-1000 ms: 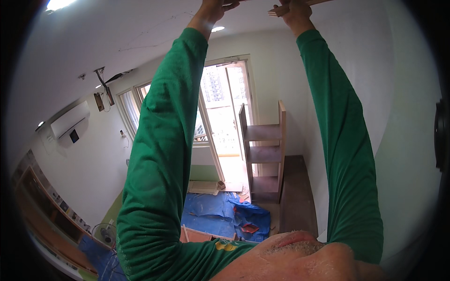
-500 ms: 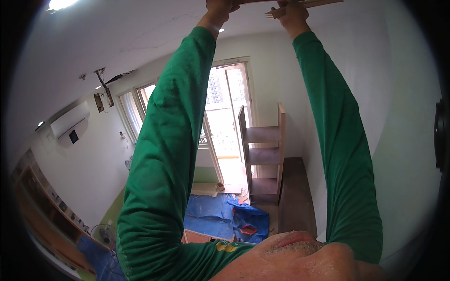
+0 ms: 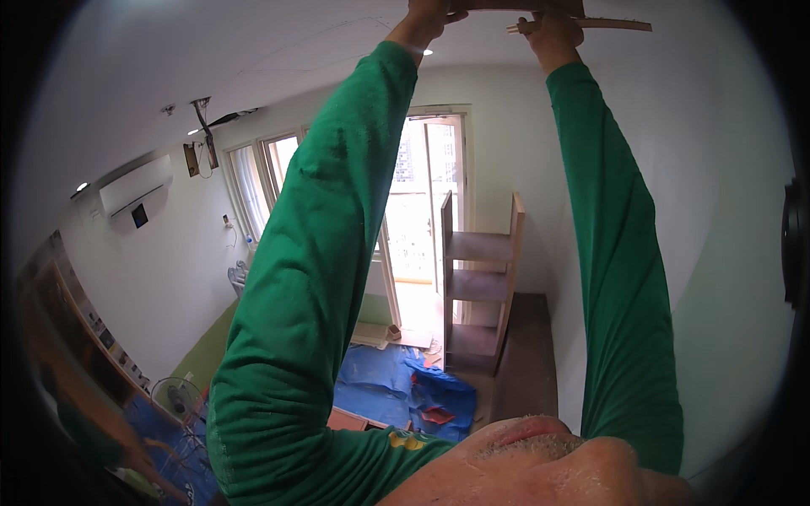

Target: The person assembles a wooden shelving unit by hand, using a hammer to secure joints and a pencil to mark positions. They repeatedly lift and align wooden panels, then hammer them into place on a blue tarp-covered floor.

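Note:
Both my arms in green sleeves reach straight up to the white ceiling (image 3: 211, 59). My left hand (image 3: 426, 17) is closed at the top edge of the view, against one end of a thin wooden strip (image 3: 591, 21) held flat to the ceiling. My right hand (image 3: 553, 29) grips the same strip a little to the right, with a few thin sticks, perhaps screws or nails, poking out beside its fingers. The strip's far end runs off to the right; its upper part is cut off by the frame edge.
Below stands a wooden shelf unit (image 3: 481, 287) by the balcony door (image 3: 422, 211). Blue tarps (image 3: 396, 384) cover the floor. An air conditioner (image 3: 135, 196) hangs on the left wall, with a fan (image 3: 173, 396) lower left. A white wall (image 3: 726, 253) is close on the right.
Both hands have shifted slightly right along the ceiling with the strip; more of the strip's right end now shows.

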